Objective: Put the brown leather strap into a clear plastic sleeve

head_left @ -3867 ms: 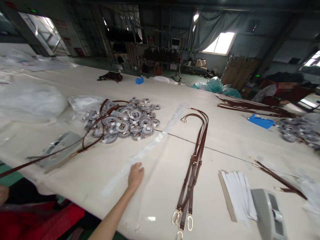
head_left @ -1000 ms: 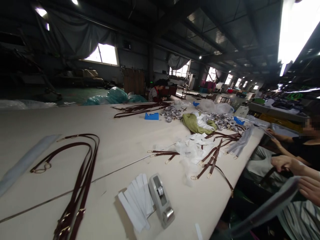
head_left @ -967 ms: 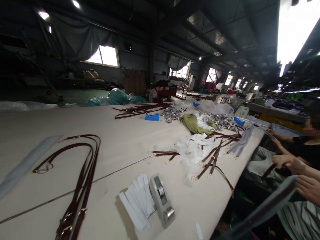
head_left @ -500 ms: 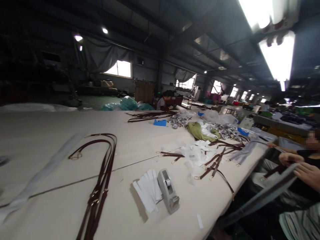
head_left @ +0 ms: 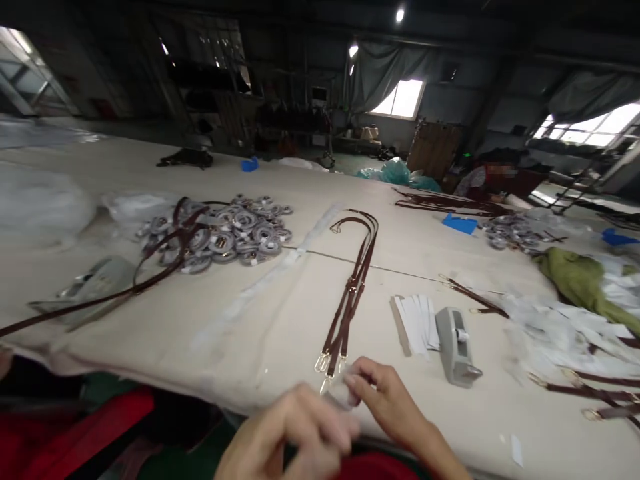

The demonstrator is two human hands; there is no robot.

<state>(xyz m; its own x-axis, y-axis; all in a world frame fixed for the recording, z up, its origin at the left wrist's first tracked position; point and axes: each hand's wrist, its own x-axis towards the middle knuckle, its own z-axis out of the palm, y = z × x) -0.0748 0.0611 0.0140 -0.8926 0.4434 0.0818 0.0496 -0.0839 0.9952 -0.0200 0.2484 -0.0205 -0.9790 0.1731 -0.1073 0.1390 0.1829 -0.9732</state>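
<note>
Right hand (head_left: 385, 400) pinches a greyish, translucent piece (head_left: 340, 395).

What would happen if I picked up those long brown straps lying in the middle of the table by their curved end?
The brown straps would probably droop, since they look thin and already bend into a loop. The metal clips would likely dangle and swing. Lying bunched together, the straps may tangle.
</note>
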